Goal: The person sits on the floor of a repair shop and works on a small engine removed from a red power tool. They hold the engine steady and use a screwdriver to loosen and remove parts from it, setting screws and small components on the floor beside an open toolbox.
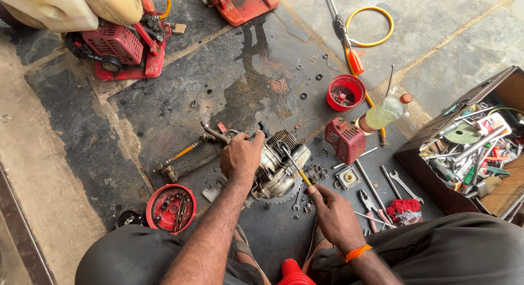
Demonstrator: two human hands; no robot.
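Note:
A small bare metal engine with cooling fins lies on the dark oily floor in front of my knees. My left hand presses down on its left end, fingers wrapped over the casing. My right hand, with an orange band at the wrist, grips a yellow-handled screwdriver; the shaft slants up and left, and its tip touches the top of the engine. Loose nuts, washers and a spanner lie just right of the engine.
A red engine cover, red round cap and clear bottle lie to the right. An open toolbox stands far right; spanners and pliers lie before it. A red lid with parts sits left; a red motor sprayer stands upper left.

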